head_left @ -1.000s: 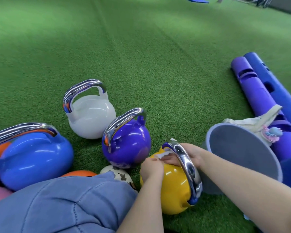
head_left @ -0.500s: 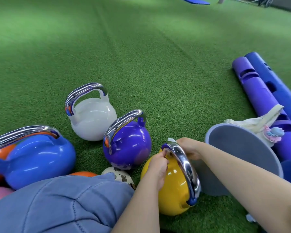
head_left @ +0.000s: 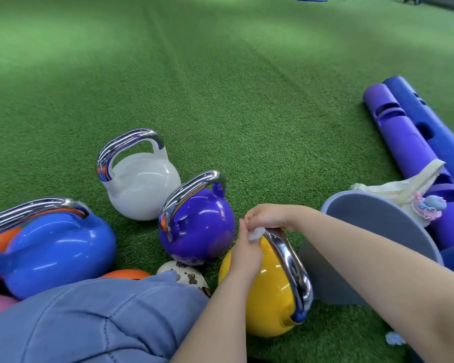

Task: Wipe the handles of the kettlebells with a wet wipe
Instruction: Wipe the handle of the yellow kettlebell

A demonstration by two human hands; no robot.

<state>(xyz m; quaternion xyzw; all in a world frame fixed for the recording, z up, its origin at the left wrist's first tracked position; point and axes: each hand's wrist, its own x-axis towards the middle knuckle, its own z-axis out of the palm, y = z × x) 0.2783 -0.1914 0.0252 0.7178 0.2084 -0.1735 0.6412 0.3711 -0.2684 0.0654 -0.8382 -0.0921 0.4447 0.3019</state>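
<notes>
A yellow kettlebell (head_left: pixel 268 297) lies tilted on the green turf, its chrome handle (head_left: pixel 290 263) towards the right. A crumpled white wet wipe (head_left: pixel 254 234) sits at the handle's far end. My right hand (head_left: pixel 269 217) curls over the wipe from above at that end. My left hand (head_left: pixel 247 254) lies against the yellow ball, fingers reaching up and pinching the wipe. A purple kettlebell (head_left: pixel 199 231), a white kettlebell (head_left: pixel 142 189) and a blue kettlebell (head_left: pixel 55 255) stand to the left, all with chrome handles.
My knee in blue jeans (head_left: pixel 89 326) fills the lower left. A grey disc (head_left: pixel 378 231) leans right of the yellow kettlebell. Purple (head_left: pixel 404 145) and blue (head_left: pixel 435 121) tubes and a cream pouch (head_left: pixel 404 195) lie at right. Orange (head_left: pixel 126 273) and spotted (head_left: pixel 184 273) balls sit near the knee.
My left hand has slid up from the handle's base to the wipe. My right hand has shifted left over the handle's far end, and the wipe now shows between both hands.
</notes>
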